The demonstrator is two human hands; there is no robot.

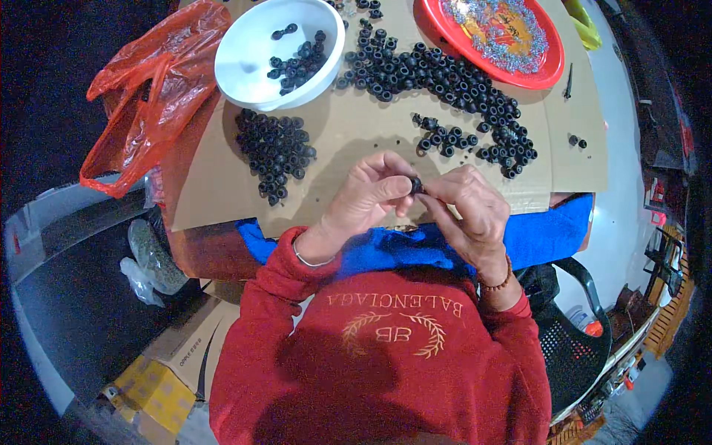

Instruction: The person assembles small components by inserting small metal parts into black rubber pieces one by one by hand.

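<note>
Hands meet at frame centre, assembling one small black ring (416,185)
Left hand (368,194) and right hand (466,204) fingertips pinch it together; next likely a firm press, then onto the sorted heap (274,153) at left

Both hands, left hand (368,194) and right hand (463,204), pinching seemingly one small black ring (416,185) over cardboard sheet (348,141).
</note>
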